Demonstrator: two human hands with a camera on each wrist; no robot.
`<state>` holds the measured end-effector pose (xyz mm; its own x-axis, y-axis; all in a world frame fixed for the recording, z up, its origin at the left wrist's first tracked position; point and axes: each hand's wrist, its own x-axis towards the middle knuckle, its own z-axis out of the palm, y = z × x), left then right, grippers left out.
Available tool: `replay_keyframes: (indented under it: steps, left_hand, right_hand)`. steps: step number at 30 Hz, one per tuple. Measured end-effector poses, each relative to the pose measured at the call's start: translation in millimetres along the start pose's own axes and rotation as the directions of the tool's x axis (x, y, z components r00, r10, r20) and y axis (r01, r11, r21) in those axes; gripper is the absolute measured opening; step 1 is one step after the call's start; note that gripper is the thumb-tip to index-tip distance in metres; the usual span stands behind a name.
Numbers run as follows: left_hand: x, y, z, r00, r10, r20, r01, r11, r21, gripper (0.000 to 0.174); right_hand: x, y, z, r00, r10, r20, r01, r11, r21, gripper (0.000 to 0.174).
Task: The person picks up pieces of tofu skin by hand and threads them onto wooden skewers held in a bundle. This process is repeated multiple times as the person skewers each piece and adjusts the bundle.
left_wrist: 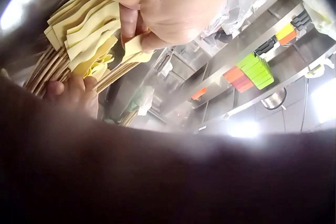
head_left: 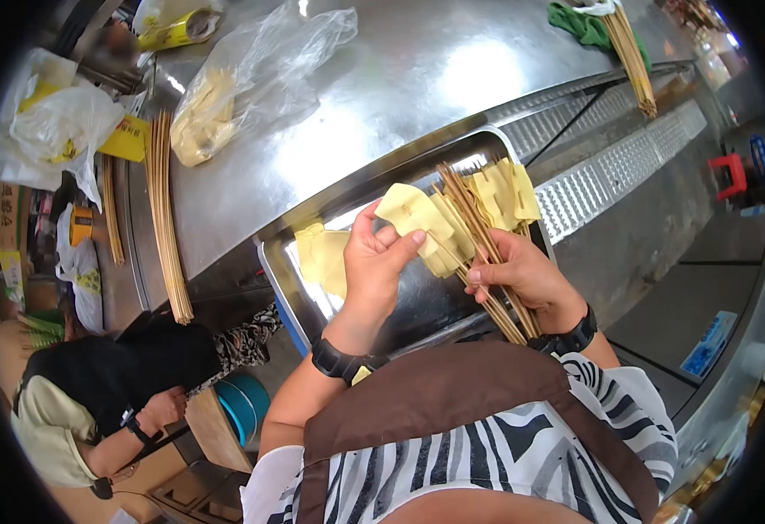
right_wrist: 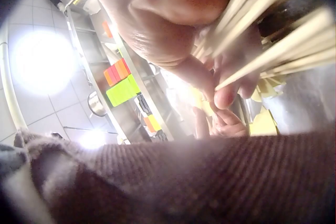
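The left hand (head_left: 375, 266) pinches a thin yellow sheet (head_left: 410, 212) between thumb and fingers; a skewer runs from the sheet toward the right hand. Wooden skewers (head_left: 498, 306) are gripped in a bundle by the right hand (head_left: 526, 275), thumb across them. Folded yellow sheets (left_wrist: 84, 27) are threaded on several of these skewers, as the left wrist view shows. Both hands are above a metal tray (head_left: 270, 262); more yellow sheets (head_left: 321, 258) lie at its left end. In the right wrist view, blurred skewer ends (right_wrist: 278, 50) fan out past the right hand (right_wrist: 168, 19).
On the metal table (head_left: 382, 113) lie a clear plastic bag (head_left: 269, 65) with yellow pieces and, at the left, a long skewer bundle (head_left: 164, 218). Another bundle (head_left: 629, 61) lies by a green cloth (head_left: 579, 24). A person in black (head_left: 120, 367) is at the lower left.
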<state>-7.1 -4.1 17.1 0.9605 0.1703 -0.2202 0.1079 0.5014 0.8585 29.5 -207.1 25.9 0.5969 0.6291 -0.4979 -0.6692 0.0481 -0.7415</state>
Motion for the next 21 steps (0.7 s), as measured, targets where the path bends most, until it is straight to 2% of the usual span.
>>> replay_keyframes:
  steps: [2, 12, 14, 18, 20, 21]
  left_hand:
    - [-3.6, 2.7, 6.7, 0.998, -0.064, 0.008, 0.064, 0.998, 0.028, 0.05]
    - [-16.0, -7.9, 13.4, 0.991, -0.08, 0.111, 0.069, 0.993, 0.099, 0.05]
    - [-16.2, -8.6, 13.8, 0.986, -0.131, 0.104, 0.122, 0.988, 0.096, 0.046]
    - [-12.7, -9.2, 12.2, 0.983, -0.135, 0.126, 0.119, 0.985, 0.125, 0.038]
    - [-6.8, -10.2, 10.3, 0.969, -0.246, 0.037, 0.243, 0.967, 0.072, 0.029]
    - [-4.8, -11.6, 10.4, 0.97, -0.24, 0.037, 0.237, 0.969, 0.069, 0.029]
  right_hand:
    - [-0.1, 0.0, -0.5, 1.0, -0.003, 0.003, 0.003, 1.0, 0.021, 0.025]
    - [0.0, 1.1, -0.7, 1.0, -0.015, 0.015, 0.014, 0.999, 0.043, 0.028]
    - [-1.5, -1.9, 1.3, 1.0, -0.013, 0.016, 0.012, 0.999, 0.043, 0.029]
    - [-0.9, 0.0, 1.3, 1.0, -0.021, 0.0, 0.021, 0.999, 0.045, 0.027]
    - [0.9, 5.9, -0.6, 0.999, -0.04, -0.01, 0.041, 0.998, 0.05, 0.026]
    - [1.2, 6.6, -0.5, 0.998, -0.055, -0.023, 0.056, 0.997, 0.058, 0.025]
